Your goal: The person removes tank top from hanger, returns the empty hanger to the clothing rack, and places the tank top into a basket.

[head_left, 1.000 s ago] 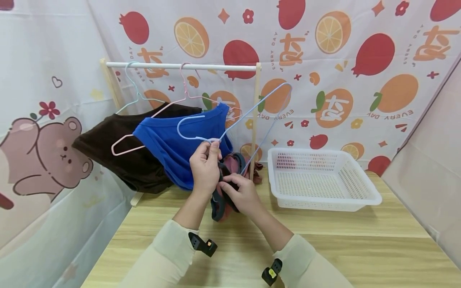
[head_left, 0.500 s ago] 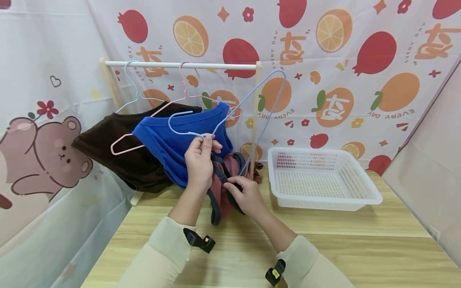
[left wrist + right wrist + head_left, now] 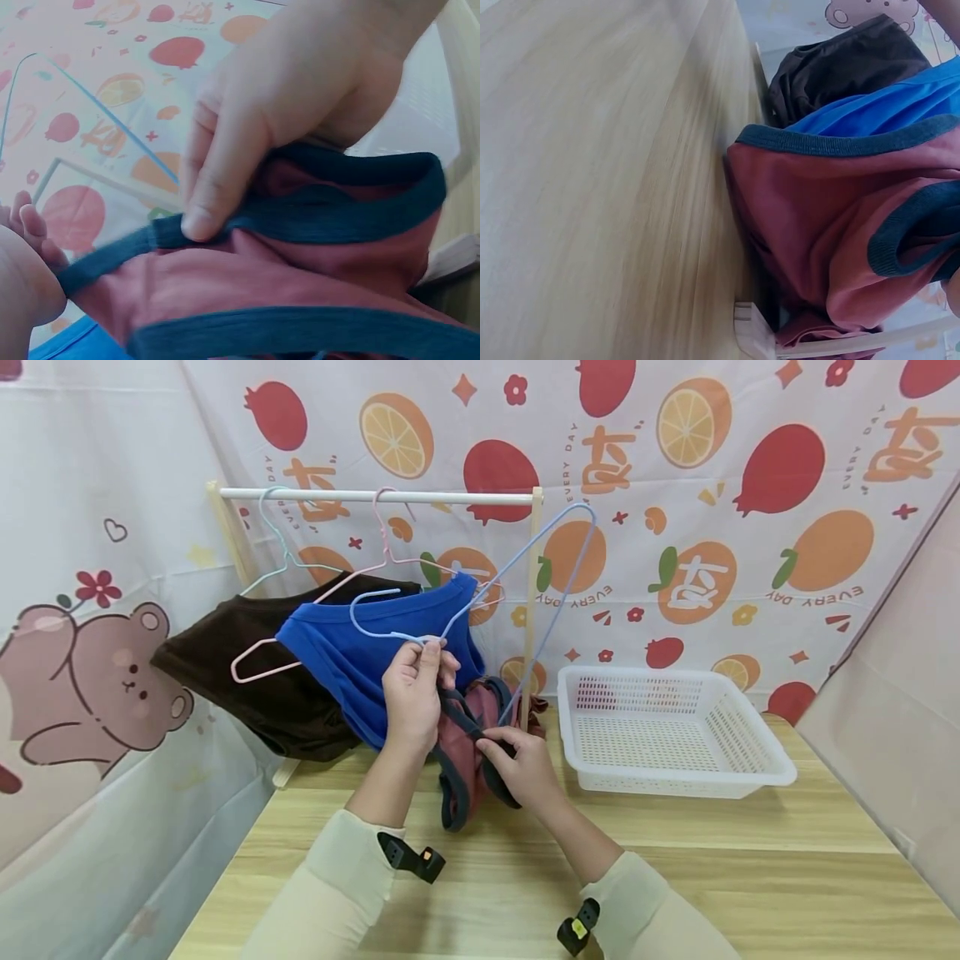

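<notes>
In the head view, my left hand (image 3: 411, 697) pinches a light blue wire hanger (image 3: 352, 612) just below its hook. The hanger lies tilted, one end raised to the right, its lower bar running down toward the cloth. My right hand (image 3: 525, 770) pinches the dark trim of a reddish tank top (image 3: 459, 747) that hangs below both hands. In the left wrist view, the right thumb and fingers grip the top's dark edge (image 3: 300, 219), and the trim reaches up to the left hand. Whether the left fingers also hold cloth is hard to tell.
A rack with a white rail (image 3: 457, 498) stands behind. On it hang a blue top (image 3: 360, 652) on a pink hanger (image 3: 387, 547) and a dark brown top (image 3: 247, 685) on a mint hanger (image 3: 286, 550). A white perforated basket (image 3: 675, 781) sits right on the wooden table (image 3: 712, 852).
The left hand and hanger have moved slightly up and left, while the right hand has shifted slightly right along the trim. The reddish top is more spread between them.
</notes>
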{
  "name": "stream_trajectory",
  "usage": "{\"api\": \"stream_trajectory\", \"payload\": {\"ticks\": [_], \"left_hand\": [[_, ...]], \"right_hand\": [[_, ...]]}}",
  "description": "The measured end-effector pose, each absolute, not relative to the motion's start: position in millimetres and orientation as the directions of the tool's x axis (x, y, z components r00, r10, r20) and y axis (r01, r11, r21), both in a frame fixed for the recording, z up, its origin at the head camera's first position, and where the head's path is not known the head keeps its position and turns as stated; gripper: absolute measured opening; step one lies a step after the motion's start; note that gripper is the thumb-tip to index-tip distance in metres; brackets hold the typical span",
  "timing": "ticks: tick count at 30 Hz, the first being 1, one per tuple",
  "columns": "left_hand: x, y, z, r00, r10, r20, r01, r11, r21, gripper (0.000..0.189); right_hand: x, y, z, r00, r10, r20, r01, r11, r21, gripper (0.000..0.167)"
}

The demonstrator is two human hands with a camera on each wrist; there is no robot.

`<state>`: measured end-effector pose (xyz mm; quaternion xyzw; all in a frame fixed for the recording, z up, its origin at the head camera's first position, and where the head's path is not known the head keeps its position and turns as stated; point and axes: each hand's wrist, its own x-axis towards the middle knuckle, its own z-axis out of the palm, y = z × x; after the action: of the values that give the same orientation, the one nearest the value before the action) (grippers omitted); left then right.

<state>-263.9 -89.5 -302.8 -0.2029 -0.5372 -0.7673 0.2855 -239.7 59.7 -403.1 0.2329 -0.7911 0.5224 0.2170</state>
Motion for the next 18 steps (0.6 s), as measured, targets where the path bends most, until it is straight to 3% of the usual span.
{"api": "stream_trajectory", "payload": {"ticks": [9, 18], "left_hand": [[-265, -98, -286, -0.757, -0.247, 0.605, 0.652, -0.337, 0.679, 0.022], [-271, -115, -266, -0.762, -0.342, 0.55, 0.647, -0.406, 0.645, 0.019]], "right_hand": [[-241, 65, -410, -0.854, -0.124, 0.505, -0.513, 0.354, -0.781, 0.013], [-247, 72, -419, -0.868, -0.133, 0.478, -0.491, 0.375, -0.787, 0.009]]}}
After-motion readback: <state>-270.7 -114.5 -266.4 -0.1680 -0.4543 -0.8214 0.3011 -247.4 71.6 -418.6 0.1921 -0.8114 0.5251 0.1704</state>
